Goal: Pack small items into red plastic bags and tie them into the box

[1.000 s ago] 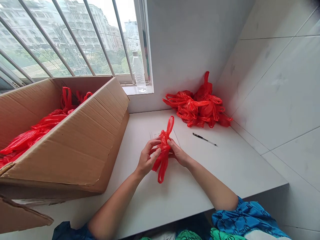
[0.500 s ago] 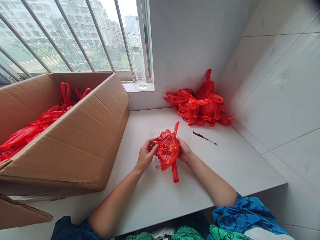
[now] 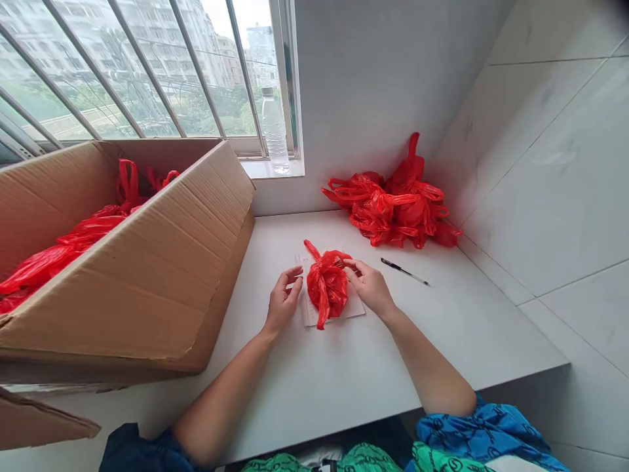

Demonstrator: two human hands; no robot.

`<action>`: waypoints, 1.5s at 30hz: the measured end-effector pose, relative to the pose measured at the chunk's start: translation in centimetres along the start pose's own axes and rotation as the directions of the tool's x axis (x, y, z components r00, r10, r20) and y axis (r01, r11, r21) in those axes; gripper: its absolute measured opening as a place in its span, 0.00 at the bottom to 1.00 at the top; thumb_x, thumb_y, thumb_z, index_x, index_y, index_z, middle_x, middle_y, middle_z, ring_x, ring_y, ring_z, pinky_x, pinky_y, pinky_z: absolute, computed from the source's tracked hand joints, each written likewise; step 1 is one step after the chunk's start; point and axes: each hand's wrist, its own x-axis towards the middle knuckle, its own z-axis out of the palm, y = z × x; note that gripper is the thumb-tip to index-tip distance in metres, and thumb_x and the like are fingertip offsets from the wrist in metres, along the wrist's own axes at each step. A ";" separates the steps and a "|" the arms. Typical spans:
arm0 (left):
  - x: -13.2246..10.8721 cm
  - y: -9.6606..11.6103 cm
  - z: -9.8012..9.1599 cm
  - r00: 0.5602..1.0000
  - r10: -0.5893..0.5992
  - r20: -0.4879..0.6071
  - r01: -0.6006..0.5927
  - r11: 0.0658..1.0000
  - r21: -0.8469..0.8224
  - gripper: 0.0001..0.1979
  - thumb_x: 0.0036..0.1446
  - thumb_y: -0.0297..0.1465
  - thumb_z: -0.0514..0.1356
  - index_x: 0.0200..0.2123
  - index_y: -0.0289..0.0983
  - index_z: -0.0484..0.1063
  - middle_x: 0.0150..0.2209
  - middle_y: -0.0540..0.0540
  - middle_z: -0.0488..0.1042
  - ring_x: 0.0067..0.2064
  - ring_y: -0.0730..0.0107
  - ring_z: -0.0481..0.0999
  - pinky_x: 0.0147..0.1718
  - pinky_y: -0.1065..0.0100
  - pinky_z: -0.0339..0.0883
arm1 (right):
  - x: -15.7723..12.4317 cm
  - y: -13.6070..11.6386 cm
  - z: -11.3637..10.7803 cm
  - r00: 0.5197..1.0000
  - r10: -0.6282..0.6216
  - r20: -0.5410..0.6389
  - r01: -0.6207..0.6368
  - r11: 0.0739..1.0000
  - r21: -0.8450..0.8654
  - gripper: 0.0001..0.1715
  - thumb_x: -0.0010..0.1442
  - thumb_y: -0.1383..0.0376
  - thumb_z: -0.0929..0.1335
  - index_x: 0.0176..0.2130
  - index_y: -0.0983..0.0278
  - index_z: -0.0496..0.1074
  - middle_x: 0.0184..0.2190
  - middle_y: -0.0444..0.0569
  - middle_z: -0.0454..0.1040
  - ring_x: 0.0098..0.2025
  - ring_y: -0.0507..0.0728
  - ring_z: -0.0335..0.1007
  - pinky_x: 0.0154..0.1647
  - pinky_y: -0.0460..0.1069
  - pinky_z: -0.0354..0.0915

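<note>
A red plastic bag (image 3: 327, 285), bunched into a compact bundle with a loose handle at its upper left, lies on a sheet of white paper (image 3: 354, 309). My right hand (image 3: 369, 286) is at the bundle's upper right, its fingertips pinching the top edge. My left hand (image 3: 284, 301) is just left of the bundle, its curled fingers apart from the plastic and holding nothing.
A heap of red plastic bags (image 3: 388, 208) sits in the corner against the wall, with a black pen (image 3: 403, 271) in front of it. A cardboard box (image 3: 147, 282) holding red bags (image 3: 63, 246) stands at left. A plastic water bottle (image 3: 274, 134) stands on the windowsill.
The bag has dropped from between my raised hands onto the paper and is bunched tighter. My left hand has let go and moved left. My right hand has shifted to the bag's top.
</note>
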 end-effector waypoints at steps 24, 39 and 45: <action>1.9 -1.1 6.3 0.926 0.050 0.373 -0.318 0.637 0.702 0.29 0.69 0.40 0.43 0.69 0.34 0.52 0.71 0.38 0.51 0.72 0.57 0.48 0.69 0.49 0.43 | -0.1 3.1 4.1 0.965 0.107 0.241 0.086 0.734 -0.674 0.35 0.71 0.59 0.49 0.72 0.68 0.39 0.74 0.49 0.34 0.75 0.58 0.32 0.72 0.64 0.36; 1.6 3.1 4.5 0.987 0.051 0.155 -0.149 0.669 0.728 0.25 0.66 0.48 0.49 0.62 0.45 0.62 0.51 0.41 0.70 0.48 0.56 0.76 0.45 0.58 0.70 | 2.2 4.6 -0.9 1.000 0.012 -0.021 -0.018 0.950 -0.311 0.19 0.68 0.58 0.59 0.51 0.57 0.73 0.54 0.48 0.74 0.48 0.55 0.75 0.47 0.50 0.68; 0.2 4.8 4.9 0.959 -0.092 0.267 -0.145 0.649 0.747 0.16 0.61 0.39 0.58 0.50 0.41 0.71 0.45 0.43 0.75 0.44 0.56 0.77 0.39 0.62 0.69 | 1.4 5.3 -0.6 0.997 0.040 0.072 -0.017 0.954 -0.300 0.18 0.65 0.54 0.62 0.46 0.58 0.75 0.40 0.46 0.81 0.39 0.58 0.77 0.41 0.50 0.67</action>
